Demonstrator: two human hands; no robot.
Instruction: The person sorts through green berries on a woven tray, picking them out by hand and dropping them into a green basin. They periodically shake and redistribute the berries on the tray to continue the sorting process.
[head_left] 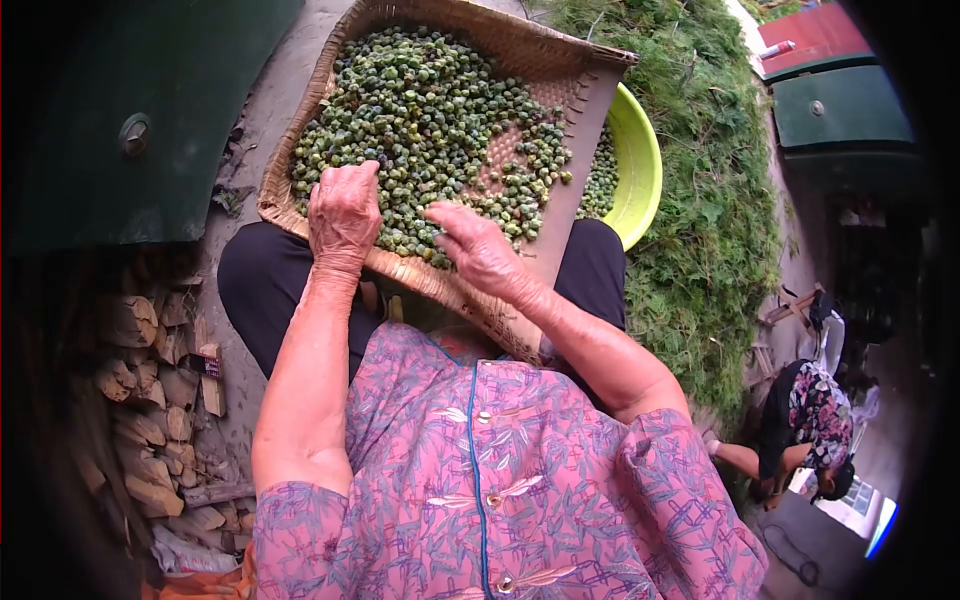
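A woven basket tray (285, 215) rests across my lap, spread with small round green fruits (400, 100), some of them dark. At the tray's near left edge is my left hand (345, 210), its fingers curled over the fruits; what they hold, if anything, is hidden. My right hand (478, 248) is over the near right part of the fruits, its fingers apart and bent, with nothing visible in them. Woven base shows through where the fruits thin out at the right. Beyond the tray's right side, a yellow-green basin (643, 165) holds more of these fruits.
Cut green plants (700, 190) cover the ground at right. Split firewood (150, 430) is stacked at lower left, below a dark green panel (120, 90). A person (815, 415) in a floral top bends down at far right, near a green cabinet (840, 105).
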